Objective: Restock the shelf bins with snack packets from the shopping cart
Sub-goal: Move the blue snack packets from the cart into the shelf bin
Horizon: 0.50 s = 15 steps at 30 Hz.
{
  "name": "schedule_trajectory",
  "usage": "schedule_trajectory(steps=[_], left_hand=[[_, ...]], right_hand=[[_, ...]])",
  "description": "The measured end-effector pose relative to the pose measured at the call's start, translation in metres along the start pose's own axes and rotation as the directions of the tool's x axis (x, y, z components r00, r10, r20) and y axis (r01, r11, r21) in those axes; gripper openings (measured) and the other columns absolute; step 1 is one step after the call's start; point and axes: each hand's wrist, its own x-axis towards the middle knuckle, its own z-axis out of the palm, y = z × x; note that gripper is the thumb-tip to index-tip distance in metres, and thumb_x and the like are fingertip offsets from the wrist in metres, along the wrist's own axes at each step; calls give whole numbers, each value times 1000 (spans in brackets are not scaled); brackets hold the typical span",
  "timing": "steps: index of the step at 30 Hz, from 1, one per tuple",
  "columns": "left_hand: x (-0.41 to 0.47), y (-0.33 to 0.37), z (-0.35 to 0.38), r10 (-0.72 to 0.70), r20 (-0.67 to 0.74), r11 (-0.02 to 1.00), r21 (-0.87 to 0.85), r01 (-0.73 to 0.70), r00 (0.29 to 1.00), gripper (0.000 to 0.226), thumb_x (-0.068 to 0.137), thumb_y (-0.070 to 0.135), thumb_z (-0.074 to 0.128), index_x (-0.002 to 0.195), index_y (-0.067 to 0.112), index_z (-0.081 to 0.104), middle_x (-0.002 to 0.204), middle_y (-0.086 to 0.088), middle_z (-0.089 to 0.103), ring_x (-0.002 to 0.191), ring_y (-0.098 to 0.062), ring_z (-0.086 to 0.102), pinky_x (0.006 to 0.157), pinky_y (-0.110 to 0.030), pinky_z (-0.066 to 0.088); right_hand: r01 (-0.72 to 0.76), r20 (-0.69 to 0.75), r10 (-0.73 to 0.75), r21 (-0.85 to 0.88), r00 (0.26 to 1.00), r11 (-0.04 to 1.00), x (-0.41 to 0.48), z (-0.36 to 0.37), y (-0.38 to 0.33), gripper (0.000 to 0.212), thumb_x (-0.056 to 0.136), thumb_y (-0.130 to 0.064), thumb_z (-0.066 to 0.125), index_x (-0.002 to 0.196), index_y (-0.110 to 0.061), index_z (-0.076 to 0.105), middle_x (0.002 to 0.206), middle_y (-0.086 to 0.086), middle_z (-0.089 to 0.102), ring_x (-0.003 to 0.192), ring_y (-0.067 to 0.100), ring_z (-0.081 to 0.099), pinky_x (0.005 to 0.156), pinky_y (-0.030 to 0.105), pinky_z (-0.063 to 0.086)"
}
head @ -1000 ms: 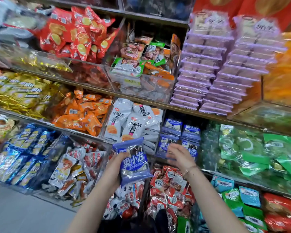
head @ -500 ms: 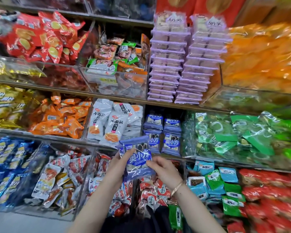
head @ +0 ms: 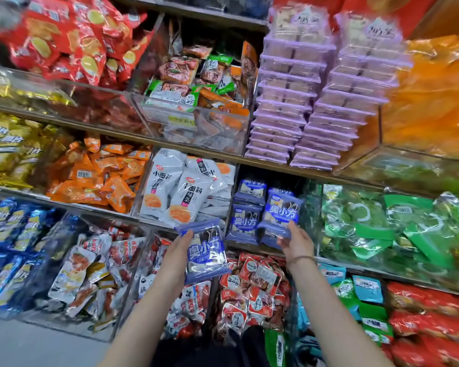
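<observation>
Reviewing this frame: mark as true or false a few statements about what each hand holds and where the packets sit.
1. The left hand holds a blue snack packet with white lettering. True.
2. The right hand is empty. False: it grips another blue packet, set against matching blue packets on the shelf.
3. Those shelf packets sit between white snack packets and green snack packets. True.
4. The stacked purple packs lie on a shelf below them. False: they are on the shelf above.
</observation>
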Motion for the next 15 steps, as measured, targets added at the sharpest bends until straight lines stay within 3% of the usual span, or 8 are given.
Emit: schedule_trajectory(steps=[2,6,9,12,14,15], left_hand=[[2,0,0,3,6,1000,-17,-3,1000,29,96,41,50,119,24,54,94,2,73,79,-13,72,58,-27,54],[5,3,-2,-19,7,998,-56,19,1000,29,96,41,49,120,25,53,98,-3,72,79,-17,73,59,-29,54],[5,3,-2,-36,-20,998,-54,35,999,32,96,42,50,123,26,48,97,-1,70,71,-13,73,51,-26,55],[6,2,-2,-52,-51,998,-39,50,997,51,93,48,52,137,25,42,120,-7,65,87,-23,72,71,-39,58],[8,1,-4,-53,-65,999,-6,53,996,61,90,53,53,143,25,38,132,-8,58,100,-24,67,84,-43,55],[8,1,-5,-54,-65,999,-1,54,996,63,89,54,54,143,26,38,134,-9,57,103,-25,66,87,-45,54]], right_hand=[[8,-59,-6,24,998,1000,21,14,-11,21,93,-18,57,74,-13,52,53,3,52,29,9,46,33,14,39],[7,-138,3,70,990,998,55,42,-28,23,93,-18,57,73,-13,47,64,6,50,24,7,43,30,12,36],[-50,-184,68,97,981,994,70,59,-40,13,90,-21,61,95,-10,58,78,5,54,46,12,52,30,12,35],[-51,-239,77,113,968,992,82,70,-43,41,88,-12,64,125,-1,50,114,11,58,57,10,47,28,11,35],[-31,-248,54,97,967,995,83,74,-40,37,91,-8,58,124,3,47,135,15,50,58,7,43,25,11,33],[-34,-244,56,94,968,995,86,74,-38,24,91,-7,57,113,1,52,138,16,48,60,7,43,27,11,36]])
